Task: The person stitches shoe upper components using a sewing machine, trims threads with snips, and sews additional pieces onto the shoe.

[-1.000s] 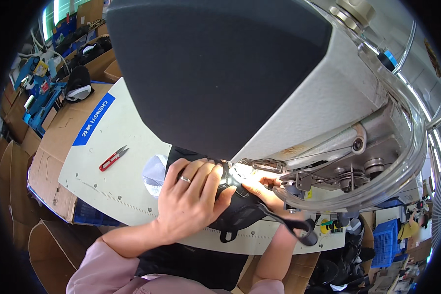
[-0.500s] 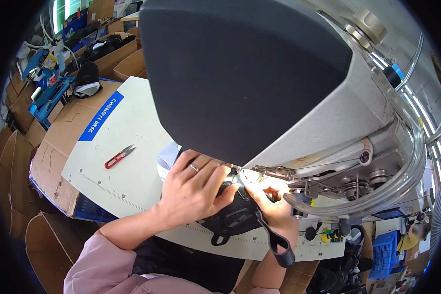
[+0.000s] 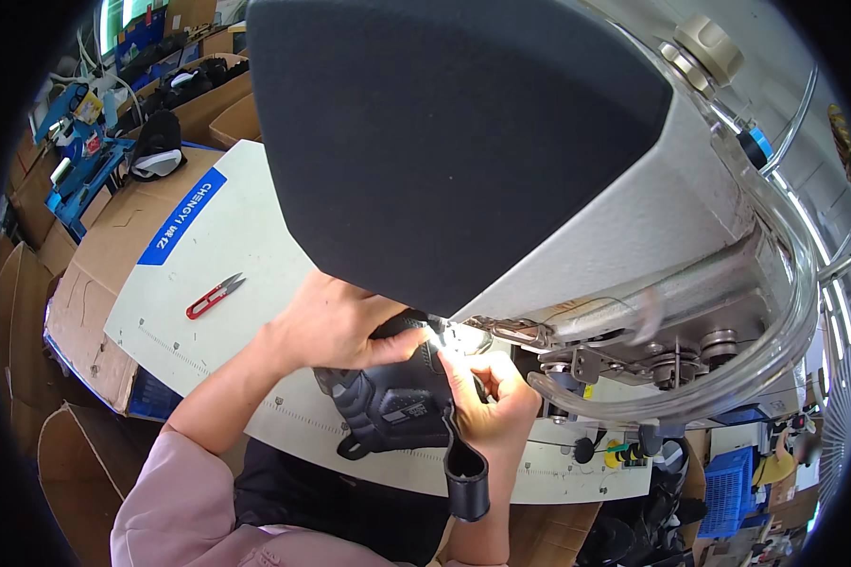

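Under the head of a sewing machine (image 3: 577, 246) lies a black padded, moulded piece (image 3: 402, 406) with a small loop at its near end. My left hand (image 3: 340, 321) is closed on its upper left edge, thumb showing on top and the other fingers partly hidden by the machine head. Close to the brightly lit needle area, my right hand (image 3: 487, 387) pinches the piece with thumb and forefinger. A wide black strap (image 3: 466, 472) curls down beside my right wrist. The exact kind of the black piece cannot be made out.
Red-handled thread snips (image 3: 214, 297) lie on the white machine table (image 3: 208, 331), left of my arm. Clear tubing (image 3: 681, 411) bends around the machine's right side. Cardboard boxes (image 3: 80, 472) stand at left. A blue crate (image 3: 728, 491) and another person (image 3: 775, 468) are far right.
The black piece has turned and shifted left, showing more of its moulded face. My left hand has moved left and its fingers have gone behind the machine head; my right hand has moved left and slightly down.
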Tool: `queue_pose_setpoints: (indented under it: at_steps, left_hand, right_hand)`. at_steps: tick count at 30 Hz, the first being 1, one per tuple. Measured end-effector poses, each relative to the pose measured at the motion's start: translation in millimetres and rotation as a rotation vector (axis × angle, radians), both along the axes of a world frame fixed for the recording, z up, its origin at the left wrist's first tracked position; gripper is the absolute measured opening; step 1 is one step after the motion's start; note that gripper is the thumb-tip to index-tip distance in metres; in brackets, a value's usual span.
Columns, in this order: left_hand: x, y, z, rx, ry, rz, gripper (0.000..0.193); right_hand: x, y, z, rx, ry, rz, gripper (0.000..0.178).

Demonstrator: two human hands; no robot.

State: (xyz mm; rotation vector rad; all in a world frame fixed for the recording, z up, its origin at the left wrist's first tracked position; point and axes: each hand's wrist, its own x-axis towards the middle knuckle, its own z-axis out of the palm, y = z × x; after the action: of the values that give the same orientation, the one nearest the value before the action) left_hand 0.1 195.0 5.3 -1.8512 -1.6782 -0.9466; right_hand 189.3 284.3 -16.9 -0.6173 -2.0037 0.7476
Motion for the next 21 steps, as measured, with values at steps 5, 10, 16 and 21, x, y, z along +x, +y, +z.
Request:
queue_pose_setpoints:
  at_steps: [5, 10, 16, 21]
  left_hand:
    - [10.1, -3.9, -6.2, -0.005, -0.079, 0.156, 0.038]
    - [63.3, -29.3, 0.0, -0.051, -0.382, -0.142, 0.07]
    - [104.9, -10.7, -41.0, -0.053, -0.129, 0.102, 0.049]
    - [111.4, -8.7, -46.1, -0.024, -0.178, 0.103, 0.031]
  right_hand:
    - [-2.6, 2.5, -5.1, -0.426, -0.063, -0.06, 0.017]
    - [1.5, 23.8, -19.7, -0.642, -0.037, 0.117, 0.014]
    - [-16.6, 66.0, -4.5, -0.653, 0.049, 0.159, 0.016]
    - [-57.6, 88.1, 2.9, -0.626, 0.165, 0.154, 0.018]
